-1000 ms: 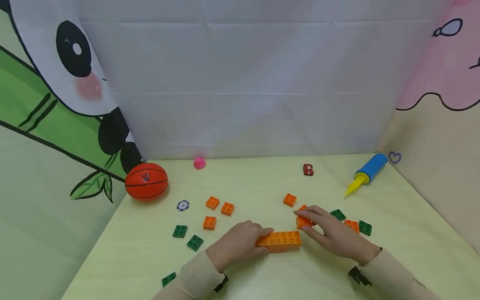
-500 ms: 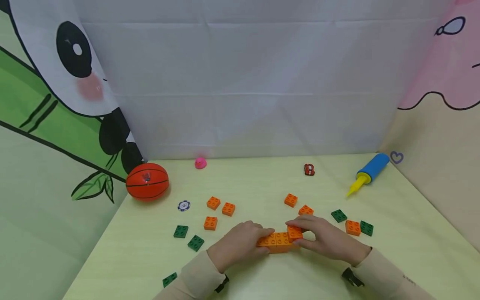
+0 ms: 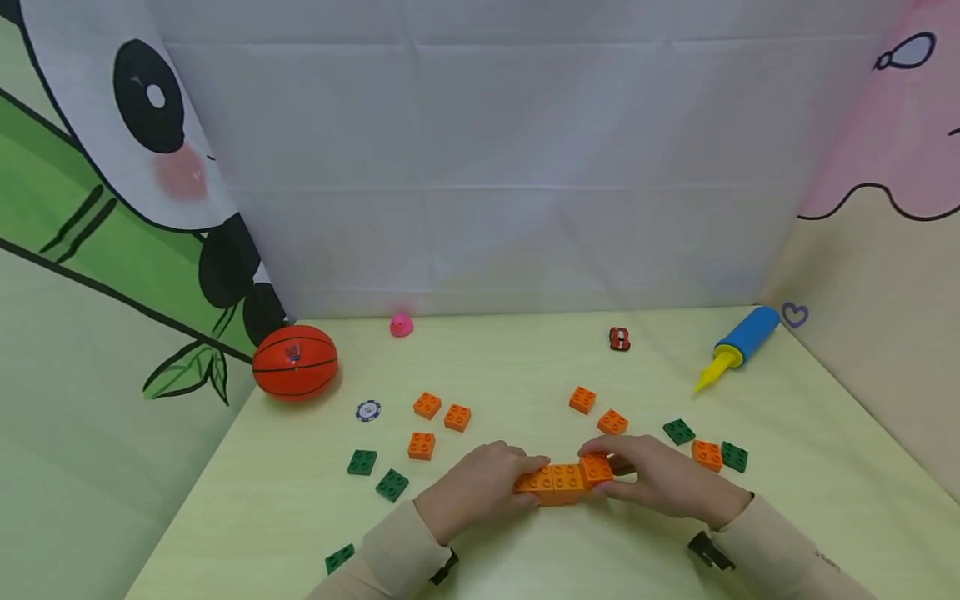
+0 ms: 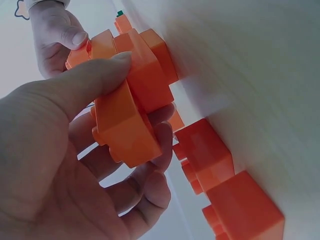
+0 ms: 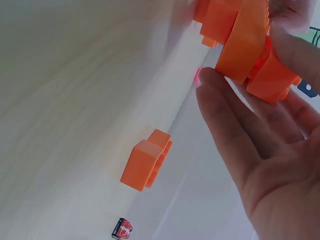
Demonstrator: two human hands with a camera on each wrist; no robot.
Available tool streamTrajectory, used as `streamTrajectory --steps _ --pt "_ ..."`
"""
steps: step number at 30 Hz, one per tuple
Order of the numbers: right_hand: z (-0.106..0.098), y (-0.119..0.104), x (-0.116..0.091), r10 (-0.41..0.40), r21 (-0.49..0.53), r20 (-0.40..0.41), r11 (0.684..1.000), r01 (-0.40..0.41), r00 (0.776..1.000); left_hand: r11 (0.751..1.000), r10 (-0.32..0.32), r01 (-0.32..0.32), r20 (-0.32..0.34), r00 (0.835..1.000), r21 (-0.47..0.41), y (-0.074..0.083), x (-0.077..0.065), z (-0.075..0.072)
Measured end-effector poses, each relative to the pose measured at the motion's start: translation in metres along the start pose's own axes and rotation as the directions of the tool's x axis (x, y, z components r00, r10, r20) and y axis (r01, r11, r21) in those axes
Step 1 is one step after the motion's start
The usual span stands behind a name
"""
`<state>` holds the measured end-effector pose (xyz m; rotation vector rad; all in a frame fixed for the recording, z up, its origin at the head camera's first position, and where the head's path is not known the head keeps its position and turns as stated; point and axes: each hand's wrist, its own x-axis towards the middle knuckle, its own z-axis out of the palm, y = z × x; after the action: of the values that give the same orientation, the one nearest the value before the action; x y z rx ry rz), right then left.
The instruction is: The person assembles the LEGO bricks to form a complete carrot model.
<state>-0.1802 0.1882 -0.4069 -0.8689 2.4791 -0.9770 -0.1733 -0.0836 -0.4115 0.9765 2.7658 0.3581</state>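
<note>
An assembly of joined orange toy building bricks (image 3: pixel 561 493) is held at its left end by my left hand (image 3: pixel 476 487), thumb on one side and fingers on the other. My right hand (image 3: pixel 671 479) pinches a single orange brick (image 3: pixel 597 468) at the assembly's right end, on top of the row. In the left wrist view the stacked bricks (image 4: pixel 122 125) show studs along one side, with the left thumb pressed across them. The right wrist view shows the right fingers around the end brick (image 5: pixel 270 80), against the longer piece.
Loose orange bricks (image 3: pixel 422 446) and green bricks (image 3: pixel 392 485) lie on the left; more orange (image 3: pixel 612 422) and green bricks (image 3: pixel 678 431) lie on the right. Farther back are a basketball (image 3: pixel 295 363), a poker chip (image 3: pixel 368 411), a pink duck (image 3: pixel 401 325), a toy car (image 3: pixel 619 338) and a blue-yellow pump (image 3: pixel 738 346).
My right hand has brought an orange brick leftward onto the assembly's right end, then shifted it slightly right. My left hand keeps its hold in nearly the same place.
</note>
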Motion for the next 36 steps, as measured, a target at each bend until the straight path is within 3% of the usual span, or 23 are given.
streamTrajectory --steps 6,17,28,36 --pt "0.000 0.004 0.001 -0.024 0.022 0.016 0.999 0.024 1.000 1.000 0.009 -0.009 -0.003 1.000 0.001 0.000 0.000 -0.001" --pt "-0.001 0.001 0.008 0.042 -0.042 0.023 0.998 -0.041 0.999 1.000 0.005 -0.005 -0.009 1.000 0.015 0.000 0.000 -0.001" --pt "0.003 0.007 0.009 -0.029 0.034 -0.013 0.999 0.030 0.999 1.000 0.002 -0.002 0.000 1.000 0.027 -0.001 0.000 -0.001" --pt "-0.001 0.006 0.008 0.055 0.005 0.025 0.998 -0.055 0.998 0.999 -0.011 0.011 0.010 1.000 -0.030 -0.004 -0.003 -0.011"
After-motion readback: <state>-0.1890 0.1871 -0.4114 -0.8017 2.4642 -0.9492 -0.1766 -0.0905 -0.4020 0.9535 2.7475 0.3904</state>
